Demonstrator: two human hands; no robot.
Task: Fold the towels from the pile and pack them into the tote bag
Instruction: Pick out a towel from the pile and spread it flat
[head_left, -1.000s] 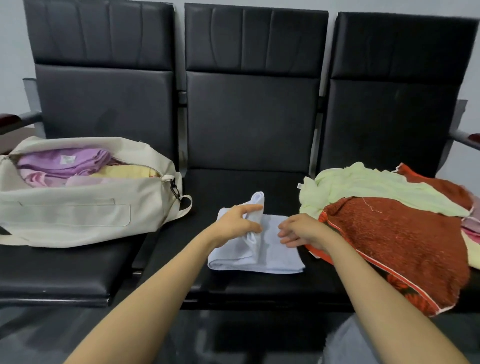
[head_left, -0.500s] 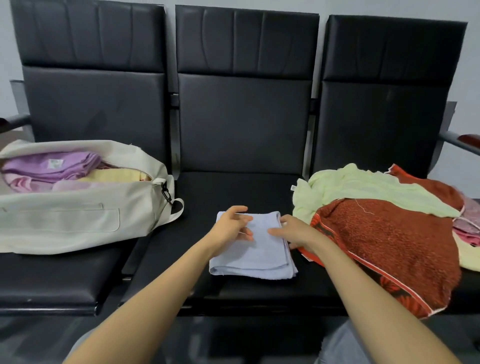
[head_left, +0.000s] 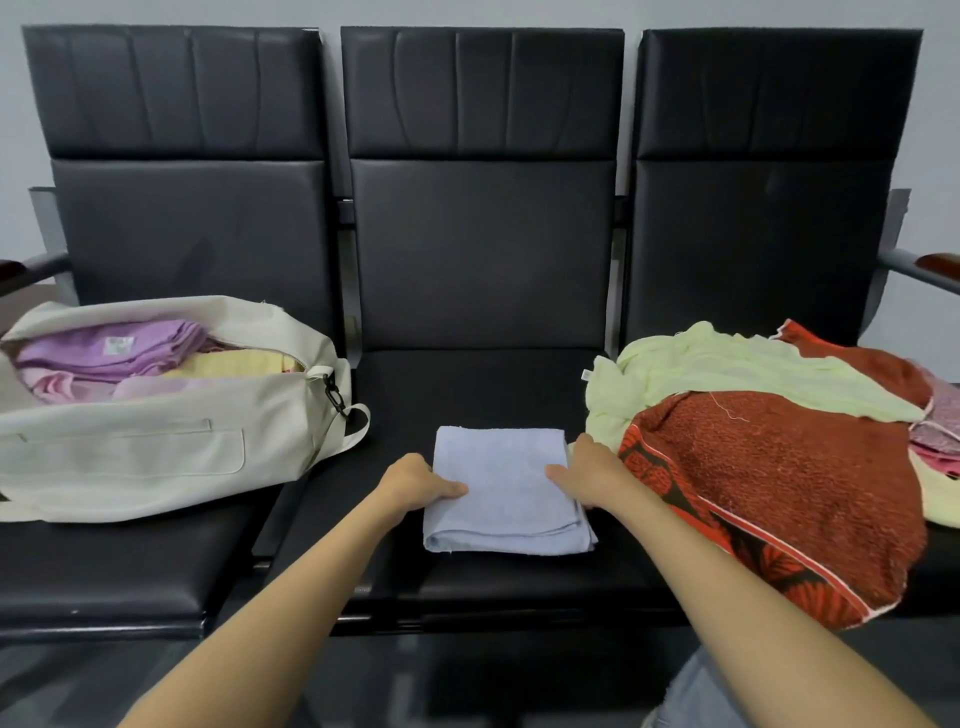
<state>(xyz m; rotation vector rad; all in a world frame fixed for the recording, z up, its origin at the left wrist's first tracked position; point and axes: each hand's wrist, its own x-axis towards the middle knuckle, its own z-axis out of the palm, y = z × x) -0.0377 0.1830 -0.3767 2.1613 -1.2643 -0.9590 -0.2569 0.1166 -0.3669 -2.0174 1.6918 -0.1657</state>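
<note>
Two bare forearms are stretched forward from the lower edge of the view. The left hand (head_left: 422, 480) is set at the left edge of the light blue towel (head_left: 501, 488), its thumb laid on top and its fingers lost from sight at the edge, so that the edge is pinched. The right hand (head_left: 592, 474) is set in the same way at the right edge, thumb on top, and the towel is held from both sides. The towel is folded into a neat rectangle of several layers, its stacked edges shown at the near side, and it is laid flat at the front of the middle seat (head_left: 467, 384) of a black three-seat bench.

On the left seat a cream tote bag (head_left: 156, 452) is laid open. A purple towel (head_left: 78, 349), a yellow towel (head_left: 234, 361) and pink cloth (head_left: 47, 385) are packed inside, and a black clip (head_left: 335, 395) is hung at its end. A pale label (head_left: 119, 344) is sewn on the purple towel, but its print cannot be read.

On the right seat the pile is heaped unfolded. A rust-red towel (head_left: 779, 493) with a patterned border is draped over the seat's front edge, and a pale green towel (head_left: 727, 369) with a small white tag (head_left: 587, 375) is spread behind it; no writing can be made out on the tag.
</note>
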